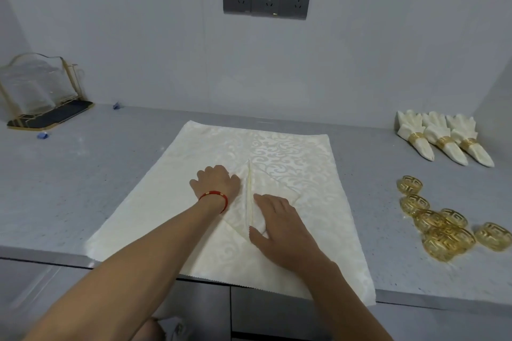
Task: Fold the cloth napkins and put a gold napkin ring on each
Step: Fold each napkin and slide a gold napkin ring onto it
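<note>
The folding is under way on one napkin [266,210], which lies on a larger cream cloth [155,202] spread over the grey counter [55,180], its near edge hanging just over the front. Both lower corners look already brought in, so two flaps meet along a centre seam and run up to a point.

The left hand [216,181], with a red bracelet [214,196] at the wrist, rests on the left flap; its fingers curl down onto the fabric, and I cannot tell whether they pinch it or only press. The right hand [277,225] lies flat on the right flap, fingers straight and close together, thumb spread toward the seam.

To the right, three finished napkins [443,138] lie side by side, each with its gold band, by the wall. Nearer, the loose rings [443,230] sit in a small heap, well apart from the hands.

I judge this the creasing stage of a fourth napkin. Next it seems to need narrowing again, folded or rolled toward the seam until the lower end is slim enough, then one hand must keep the bundle tight while the other reaches right for a ring and slides it on from the narrow end.
</note>
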Available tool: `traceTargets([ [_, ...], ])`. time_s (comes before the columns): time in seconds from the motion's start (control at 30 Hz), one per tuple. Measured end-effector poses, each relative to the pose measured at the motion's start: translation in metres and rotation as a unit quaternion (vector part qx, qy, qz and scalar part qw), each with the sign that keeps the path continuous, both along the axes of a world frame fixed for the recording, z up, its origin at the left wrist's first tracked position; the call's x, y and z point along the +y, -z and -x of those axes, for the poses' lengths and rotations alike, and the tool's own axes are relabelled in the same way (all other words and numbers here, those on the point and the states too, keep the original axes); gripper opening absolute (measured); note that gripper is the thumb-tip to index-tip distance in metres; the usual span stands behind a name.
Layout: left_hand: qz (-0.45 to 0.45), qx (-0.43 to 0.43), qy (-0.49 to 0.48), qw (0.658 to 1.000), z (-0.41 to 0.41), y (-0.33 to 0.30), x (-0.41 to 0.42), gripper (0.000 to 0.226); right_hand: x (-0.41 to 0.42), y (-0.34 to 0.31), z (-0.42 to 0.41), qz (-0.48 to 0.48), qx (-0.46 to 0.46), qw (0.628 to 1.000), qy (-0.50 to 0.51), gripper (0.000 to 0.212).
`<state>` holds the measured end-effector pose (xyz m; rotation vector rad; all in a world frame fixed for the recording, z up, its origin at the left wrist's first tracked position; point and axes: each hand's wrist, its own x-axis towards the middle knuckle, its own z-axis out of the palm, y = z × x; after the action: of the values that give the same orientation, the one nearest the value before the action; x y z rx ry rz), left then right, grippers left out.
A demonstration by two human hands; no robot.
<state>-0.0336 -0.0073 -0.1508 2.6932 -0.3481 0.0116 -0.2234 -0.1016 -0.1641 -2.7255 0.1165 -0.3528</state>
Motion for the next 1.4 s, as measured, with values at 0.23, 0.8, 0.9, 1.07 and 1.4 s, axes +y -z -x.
traceTargets([
  [0.23,-0.002,-0.051,-0.007,0.999,0.007,0.006,-0.003,0.037,0.004,0.0,0.003,0.0,-0.083,0.994,-0.072,0.033],
  [0.8,-0.01,-0.176,0.223,0.959,0.086,0.022,0.033,0.052,-0.037,-0.036,-0.122,-0.022,0.04,0.996,0.075,0.039],
  [0.9,0.028,-0.163,0.227,0.96,0.086,0.019,0.036,0.051,-0.037,-0.037,-0.147,0.024,0.104,0.993,0.043,0.036],
  [1.07,0.132,-0.16,0.235,0.949,0.08,0.018,0.041,0.042,-0.058,-0.042,-0.132,0.072,0.066,0.992,0.083,0.02],
  [1.4,0.188,-0.139,0.233,0.944,0.071,0.026,0.04,0.044,-0.127,-0.063,0.005,-0.088,0.123,0.949,0.276,0.025],
])
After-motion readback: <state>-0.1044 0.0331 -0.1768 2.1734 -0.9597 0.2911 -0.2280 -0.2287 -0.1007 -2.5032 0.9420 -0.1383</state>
